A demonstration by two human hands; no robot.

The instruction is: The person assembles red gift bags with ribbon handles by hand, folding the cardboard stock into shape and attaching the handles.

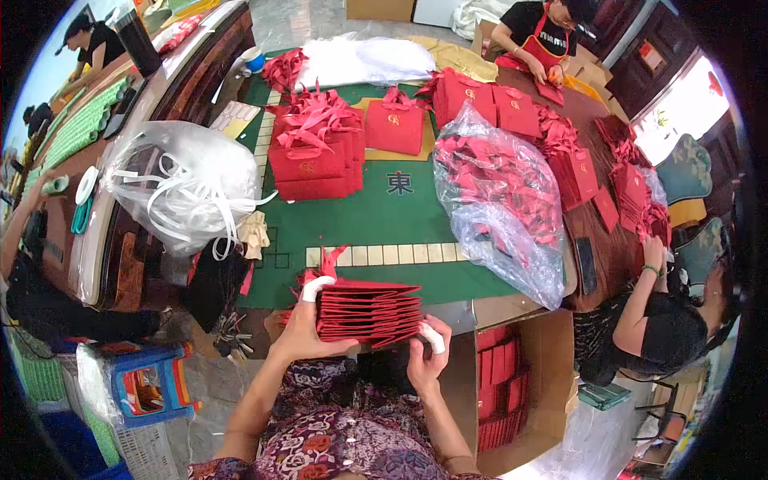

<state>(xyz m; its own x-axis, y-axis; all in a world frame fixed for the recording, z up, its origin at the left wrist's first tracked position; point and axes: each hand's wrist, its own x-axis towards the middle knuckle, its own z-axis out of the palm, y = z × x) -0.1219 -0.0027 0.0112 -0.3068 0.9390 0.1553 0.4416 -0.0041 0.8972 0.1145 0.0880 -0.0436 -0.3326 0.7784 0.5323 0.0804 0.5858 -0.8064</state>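
A stack of folded red gift bags (370,314) is held at the table's front edge, above my lap, with the layered edges facing me. My left hand (304,330) grips its left end, with the thumb along the lower side and a white cover on one finger. At the right end, my right hand (428,358) closes on the stack's corner, also with a white-covered finger. Red ribbon (328,260) sticks up behind the stack's left part. The fingers on the far side of the bags are hidden.
Upright red bags (316,164) stand on the green table mat (352,220). A clear plastic sack of red ribbon pieces (500,180) lies right, a bag of white ribbon (188,180) left. A cardboard box (552,384) with red bags stands at my lower right. Other people work around the tables.
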